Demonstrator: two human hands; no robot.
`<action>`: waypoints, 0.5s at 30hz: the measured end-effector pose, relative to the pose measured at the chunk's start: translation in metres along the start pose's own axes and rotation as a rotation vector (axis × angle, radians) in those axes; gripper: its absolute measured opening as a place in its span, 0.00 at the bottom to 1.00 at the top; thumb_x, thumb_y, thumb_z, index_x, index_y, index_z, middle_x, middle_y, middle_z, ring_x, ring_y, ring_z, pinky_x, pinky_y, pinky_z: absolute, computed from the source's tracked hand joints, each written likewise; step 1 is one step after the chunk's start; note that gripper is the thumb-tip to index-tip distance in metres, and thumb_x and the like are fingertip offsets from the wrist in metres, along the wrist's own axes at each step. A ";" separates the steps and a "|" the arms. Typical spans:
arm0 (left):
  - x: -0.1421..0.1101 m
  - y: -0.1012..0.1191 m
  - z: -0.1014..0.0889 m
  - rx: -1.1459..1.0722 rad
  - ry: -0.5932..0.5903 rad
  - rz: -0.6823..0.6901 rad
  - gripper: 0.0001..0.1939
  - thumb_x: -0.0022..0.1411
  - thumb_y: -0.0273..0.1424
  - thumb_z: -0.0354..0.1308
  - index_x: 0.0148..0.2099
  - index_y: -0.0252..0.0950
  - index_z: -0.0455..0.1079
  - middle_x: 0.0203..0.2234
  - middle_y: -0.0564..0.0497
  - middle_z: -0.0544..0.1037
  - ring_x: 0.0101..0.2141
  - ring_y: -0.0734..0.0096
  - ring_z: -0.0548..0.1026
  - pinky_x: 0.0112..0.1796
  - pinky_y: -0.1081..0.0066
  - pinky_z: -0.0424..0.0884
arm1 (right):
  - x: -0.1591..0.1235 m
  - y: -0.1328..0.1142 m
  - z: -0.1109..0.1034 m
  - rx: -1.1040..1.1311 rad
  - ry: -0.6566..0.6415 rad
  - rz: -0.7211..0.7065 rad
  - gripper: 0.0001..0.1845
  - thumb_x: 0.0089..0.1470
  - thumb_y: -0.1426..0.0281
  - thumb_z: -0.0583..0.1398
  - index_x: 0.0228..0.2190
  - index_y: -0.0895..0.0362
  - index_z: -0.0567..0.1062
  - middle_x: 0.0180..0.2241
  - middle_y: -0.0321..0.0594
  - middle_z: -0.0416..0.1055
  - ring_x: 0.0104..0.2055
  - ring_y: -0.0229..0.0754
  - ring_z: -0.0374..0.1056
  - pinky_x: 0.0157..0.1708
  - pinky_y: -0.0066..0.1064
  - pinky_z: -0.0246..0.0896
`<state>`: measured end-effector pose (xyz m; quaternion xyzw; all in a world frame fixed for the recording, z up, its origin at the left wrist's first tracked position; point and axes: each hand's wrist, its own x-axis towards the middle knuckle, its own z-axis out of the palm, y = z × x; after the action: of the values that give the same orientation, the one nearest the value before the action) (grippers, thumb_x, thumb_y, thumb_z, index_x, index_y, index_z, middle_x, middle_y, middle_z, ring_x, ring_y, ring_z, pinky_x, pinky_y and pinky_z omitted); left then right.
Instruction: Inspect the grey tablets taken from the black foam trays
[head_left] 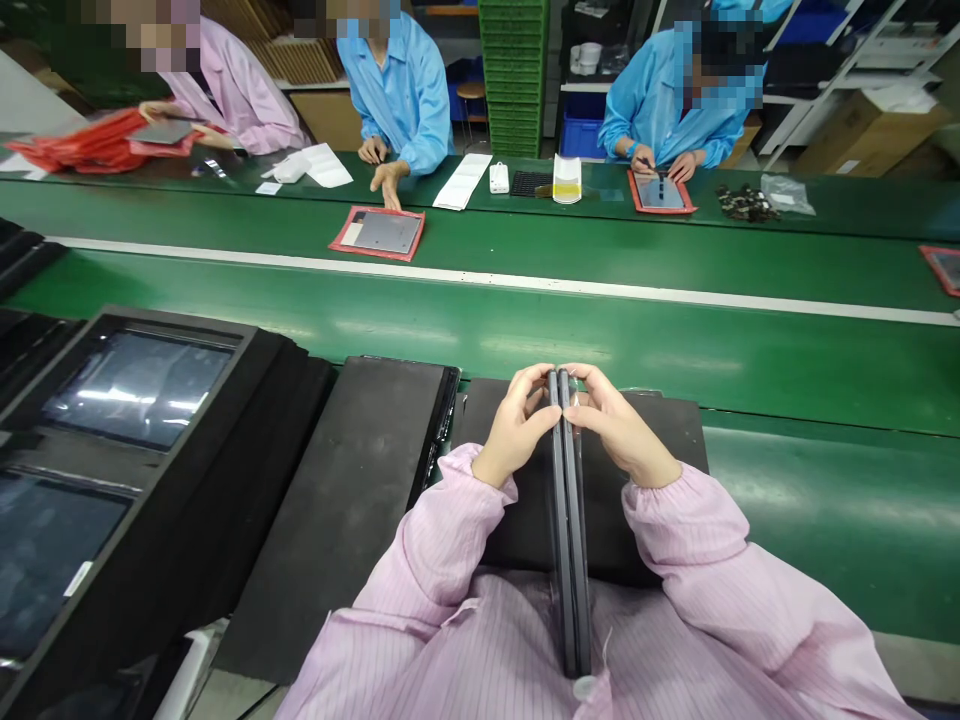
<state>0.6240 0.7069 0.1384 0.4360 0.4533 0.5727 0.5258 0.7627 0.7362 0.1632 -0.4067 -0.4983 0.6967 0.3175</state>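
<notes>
Two thin dark tablets (568,520) stand on edge side by side in front of my chest, seen along their narrow sides. My left hand (525,415) grips the far end of the left one, fingers behind and thumb on the near edge. The far end of the right one is pinched in my right hand (611,420). Clear film shows by my right fingers. The tablets' faces are turned sideways and cannot be seen. Beneath them lies a black foam sheet (645,480) on the green bench.
At the left, a black foam tray (180,455) holds dark-screened tablets, beside a stack of black sheets (345,480). A green belt (525,250) runs across, carrying a red-wrapped grey panel (379,232). Three people work opposite; one handles another panel (661,192).
</notes>
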 end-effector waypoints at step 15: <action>-0.010 -0.007 -0.002 0.067 -0.055 -0.008 0.35 0.50 0.43 0.61 0.59 0.39 0.59 0.59 0.43 0.60 0.60 0.54 0.57 0.55 0.62 0.60 | -0.006 0.007 -0.001 -0.102 0.025 -0.048 0.39 0.42 0.65 0.61 0.57 0.55 0.57 0.34 0.37 0.69 0.30 0.39 0.63 0.36 0.36 0.65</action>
<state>0.6247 0.6976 0.1306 0.4669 0.4594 0.5430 0.5255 0.7658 0.7290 0.1575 -0.4191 -0.5386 0.6575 0.3194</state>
